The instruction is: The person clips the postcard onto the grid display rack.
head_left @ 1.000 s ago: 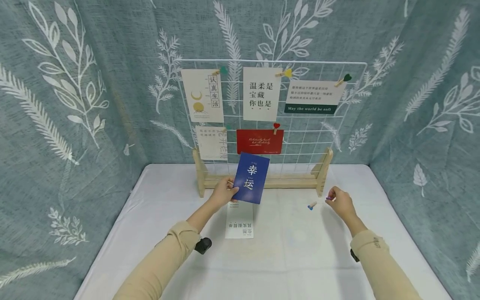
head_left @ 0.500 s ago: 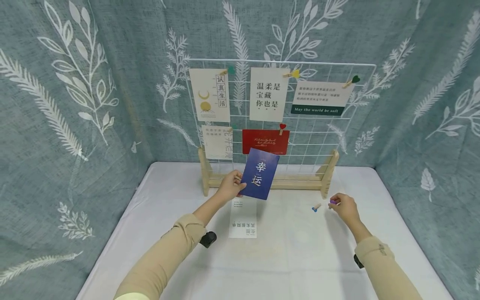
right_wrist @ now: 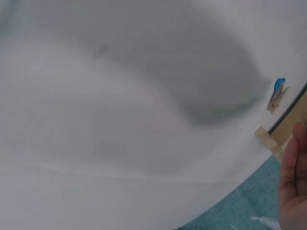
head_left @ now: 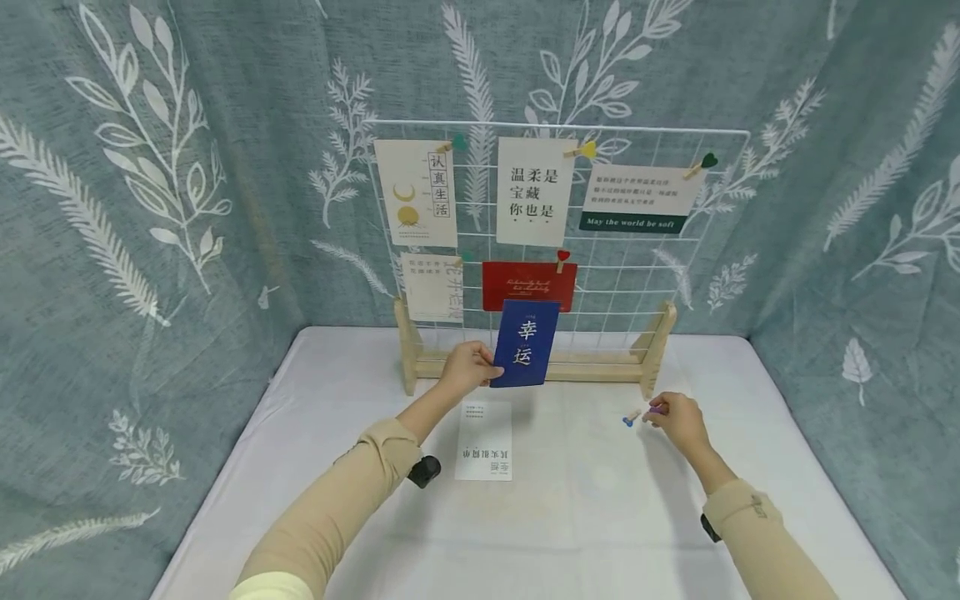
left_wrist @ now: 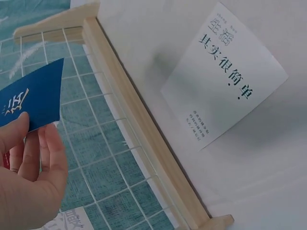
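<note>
My left hand pinches the lower left edge of a blue card with white characters and holds it upright in front of the white wire grid, just below a red card. In the left wrist view the thumb and fingers grip the blue card over the grid's wooden base rail. My right hand rests low on the table and pinches a small purple clip. A blue-tipped wooden clip lies just left of it, and shows again as the blue clip.
A white card with dark print lies flat on the white table in front of the grid. Several cards are clipped to the grid, among them a moon card. Leaf-patterned fabric walls close in the back and sides.
The left hand has raised the blue card towards the grid and turned it from tilted to upright. The right hand, with the purple clip, has shifted slightly towards the blue clip.
</note>
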`<state>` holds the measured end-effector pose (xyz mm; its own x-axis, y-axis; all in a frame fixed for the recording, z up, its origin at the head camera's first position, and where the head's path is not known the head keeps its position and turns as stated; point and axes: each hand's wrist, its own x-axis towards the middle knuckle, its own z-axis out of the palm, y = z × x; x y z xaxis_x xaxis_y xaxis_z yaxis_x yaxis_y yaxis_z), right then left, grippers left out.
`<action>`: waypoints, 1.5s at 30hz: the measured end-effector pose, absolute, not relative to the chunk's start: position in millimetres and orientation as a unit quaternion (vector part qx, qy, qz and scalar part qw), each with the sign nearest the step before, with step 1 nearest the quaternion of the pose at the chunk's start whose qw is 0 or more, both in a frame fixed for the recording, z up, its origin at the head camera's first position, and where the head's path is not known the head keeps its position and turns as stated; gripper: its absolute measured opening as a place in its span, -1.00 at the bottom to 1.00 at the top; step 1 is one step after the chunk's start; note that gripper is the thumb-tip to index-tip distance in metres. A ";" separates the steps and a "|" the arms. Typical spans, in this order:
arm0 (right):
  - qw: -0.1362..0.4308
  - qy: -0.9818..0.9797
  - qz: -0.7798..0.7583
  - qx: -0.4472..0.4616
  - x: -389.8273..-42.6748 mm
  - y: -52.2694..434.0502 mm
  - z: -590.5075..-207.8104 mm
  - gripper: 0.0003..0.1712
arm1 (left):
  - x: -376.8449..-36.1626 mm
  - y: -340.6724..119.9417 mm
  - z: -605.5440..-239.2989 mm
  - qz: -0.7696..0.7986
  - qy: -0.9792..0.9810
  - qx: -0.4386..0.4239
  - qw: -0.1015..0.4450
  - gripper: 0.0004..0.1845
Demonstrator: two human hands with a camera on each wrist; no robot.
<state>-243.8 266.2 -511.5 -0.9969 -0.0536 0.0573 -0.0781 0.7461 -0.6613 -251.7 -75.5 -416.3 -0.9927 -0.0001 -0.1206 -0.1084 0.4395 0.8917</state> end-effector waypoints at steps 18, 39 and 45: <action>0.076 -0.916 0.383 0.090 -242.8 248.0 -502.3 -0.88 | -261.3 -57.6 -415.4 0.567 0.822 -0.028 0.040 -0.86; 0.138 -0.929 0.327 0.107 -257.7 256.0 -475.8 -0.88 | -285.7 -27.7 -408.9 0.518 0.855 0.031 0.010 -0.86; 0.170 -0.921 0.336 0.100 -265.1 260.3 -459.2 -0.86 | -296.6 -20.0 -408.6 0.534 0.845 0.037 -0.003 -0.85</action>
